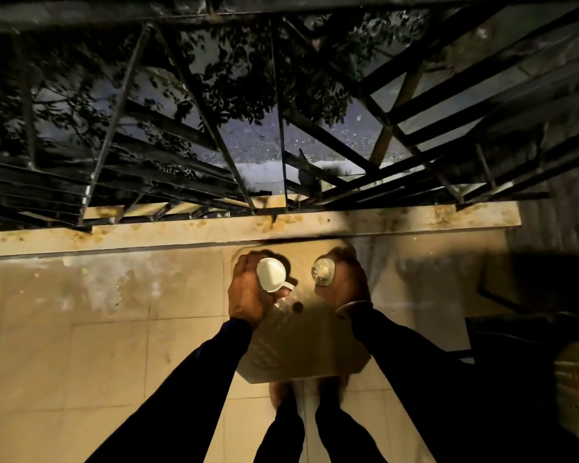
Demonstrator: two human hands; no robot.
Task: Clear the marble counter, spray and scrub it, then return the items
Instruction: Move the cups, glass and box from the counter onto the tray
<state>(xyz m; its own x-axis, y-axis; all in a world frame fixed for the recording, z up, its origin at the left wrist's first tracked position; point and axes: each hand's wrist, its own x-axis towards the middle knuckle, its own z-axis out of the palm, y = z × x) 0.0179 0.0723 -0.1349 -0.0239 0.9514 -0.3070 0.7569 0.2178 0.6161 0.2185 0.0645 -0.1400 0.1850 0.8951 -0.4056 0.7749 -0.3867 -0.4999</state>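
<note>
A white cup (272, 274) is gripped in the left hand (248, 295) and a glass (323, 271) in the right hand (345, 285), above the marble counter (301, 349); both likely light, slippery, breakable, best held around the body.

A: How many cups?
B: 1 white mug (272, 274), at 12 o'clock from the left hand (252, 292).
A: Glasses?
B: 1 glass (323, 271), at 3 o'clock from the mug.
A: Hands?
B: 2; the right hand (343, 289) is the other.
A: Feet?
B: 2, blurred, at 6 o'clock.
</note>
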